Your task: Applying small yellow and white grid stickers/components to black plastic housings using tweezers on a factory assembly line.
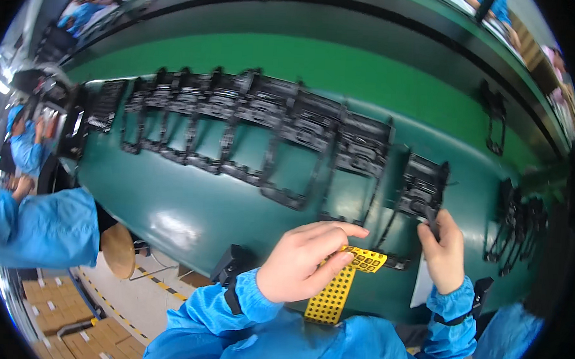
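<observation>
A yellow sheet of small black stickers (331, 295) is pinched between the thumb and fingers of my left hand (306, 262). Its top end folds over to the right, and the rest hangs toward my lap. My right hand (445, 253) is closed on a slim dark tool (431, 219), whose kind I cannot make out. The tool's tip meets the lower part of a black plastic frame (423, 180) on the green table. Under my right hand a white strip (421, 284) shows in part.
Similar black frames (303, 125) stand in a long row across the green table (168, 222) to the left. More frames (516, 221) lie at the right, and one (495, 122) at the far right. Blue-sleeved people (44, 228) sit nearby; cardboard boxes (56, 304) stand on the floor.
</observation>
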A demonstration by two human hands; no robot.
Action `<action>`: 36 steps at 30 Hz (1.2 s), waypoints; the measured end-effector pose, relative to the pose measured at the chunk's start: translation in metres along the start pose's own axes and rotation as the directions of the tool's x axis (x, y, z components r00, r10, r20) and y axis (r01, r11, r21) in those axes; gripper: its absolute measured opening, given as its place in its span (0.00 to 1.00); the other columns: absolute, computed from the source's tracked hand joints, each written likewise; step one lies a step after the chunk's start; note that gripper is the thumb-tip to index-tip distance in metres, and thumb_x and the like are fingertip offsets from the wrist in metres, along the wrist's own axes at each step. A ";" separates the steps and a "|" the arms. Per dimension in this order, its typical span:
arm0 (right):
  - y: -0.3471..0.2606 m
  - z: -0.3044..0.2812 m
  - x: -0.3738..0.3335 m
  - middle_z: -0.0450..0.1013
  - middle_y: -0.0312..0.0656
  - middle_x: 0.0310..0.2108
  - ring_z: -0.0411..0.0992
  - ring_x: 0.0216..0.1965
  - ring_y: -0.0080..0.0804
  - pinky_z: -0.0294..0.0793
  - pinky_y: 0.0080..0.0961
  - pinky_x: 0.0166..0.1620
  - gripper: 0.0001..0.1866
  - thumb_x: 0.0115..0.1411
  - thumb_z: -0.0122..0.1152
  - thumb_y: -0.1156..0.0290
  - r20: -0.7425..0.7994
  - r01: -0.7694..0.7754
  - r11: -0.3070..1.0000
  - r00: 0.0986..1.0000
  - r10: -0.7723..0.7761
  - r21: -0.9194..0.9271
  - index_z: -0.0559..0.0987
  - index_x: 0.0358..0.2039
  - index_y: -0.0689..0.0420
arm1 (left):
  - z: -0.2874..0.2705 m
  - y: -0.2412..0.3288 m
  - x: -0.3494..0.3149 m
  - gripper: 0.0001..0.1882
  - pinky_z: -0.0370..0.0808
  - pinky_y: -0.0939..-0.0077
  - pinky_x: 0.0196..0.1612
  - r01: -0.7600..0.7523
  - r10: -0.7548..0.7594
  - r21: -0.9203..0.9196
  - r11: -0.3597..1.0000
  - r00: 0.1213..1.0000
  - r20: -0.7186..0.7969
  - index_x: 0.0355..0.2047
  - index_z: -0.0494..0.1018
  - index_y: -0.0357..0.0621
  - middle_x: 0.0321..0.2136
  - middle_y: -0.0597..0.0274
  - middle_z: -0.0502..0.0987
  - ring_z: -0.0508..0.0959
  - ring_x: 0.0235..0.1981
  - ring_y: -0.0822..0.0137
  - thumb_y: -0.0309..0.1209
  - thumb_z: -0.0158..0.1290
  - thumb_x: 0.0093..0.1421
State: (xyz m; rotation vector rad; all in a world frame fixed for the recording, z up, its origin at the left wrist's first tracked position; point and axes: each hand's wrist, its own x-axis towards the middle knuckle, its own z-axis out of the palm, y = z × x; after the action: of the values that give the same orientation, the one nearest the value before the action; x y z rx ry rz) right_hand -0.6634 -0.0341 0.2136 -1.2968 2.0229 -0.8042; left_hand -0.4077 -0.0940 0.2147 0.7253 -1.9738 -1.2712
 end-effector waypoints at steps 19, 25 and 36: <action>-0.010 0.015 0.032 0.62 0.34 0.22 0.60 0.15 0.18 0.59 0.18 0.19 0.06 0.58 0.53 0.77 0.161 0.028 0.980 0.985 -0.061 0.197 0.65 0.29 0.60 | -0.142 -0.057 -0.053 0.22 0.65 0.77 0.54 -0.045 -0.164 -0.173 0.984 0.156 -0.974 0.57 0.63 0.32 0.49 0.56 0.71 0.71 0.48 0.68 0.32 0.45 0.66; -0.015 0.016 0.029 0.62 0.35 0.22 0.61 0.15 0.19 0.61 0.19 0.18 0.06 0.58 0.54 0.78 0.159 0.035 0.983 0.985 -0.064 0.178 0.65 0.29 0.61 | -0.240 -0.134 -0.061 0.10 0.66 0.80 0.42 -0.171 -0.095 -0.088 0.981 -0.034 -0.995 0.40 0.70 0.35 0.36 0.66 0.74 0.70 0.35 0.77 0.30 0.45 0.66; -0.018 0.013 0.020 0.65 0.36 0.21 0.64 0.15 0.20 0.63 0.20 0.18 0.07 0.57 0.56 0.78 0.181 0.039 0.968 0.980 -0.085 0.246 0.66 0.29 0.62 | -0.286 -0.174 -0.037 0.09 0.64 0.83 0.31 0.038 0.246 0.243 0.969 -0.181 -0.952 0.29 0.71 0.38 0.25 0.72 0.71 0.67 0.27 0.81 0.29 0.46 0.65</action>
State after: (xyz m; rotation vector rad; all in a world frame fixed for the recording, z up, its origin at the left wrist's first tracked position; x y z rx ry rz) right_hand -0.6506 -0.0609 0.2157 -1.2509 1.6845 -0.8888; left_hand -0.1453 -0.2888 0.1306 1.1080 -0.6231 0.0034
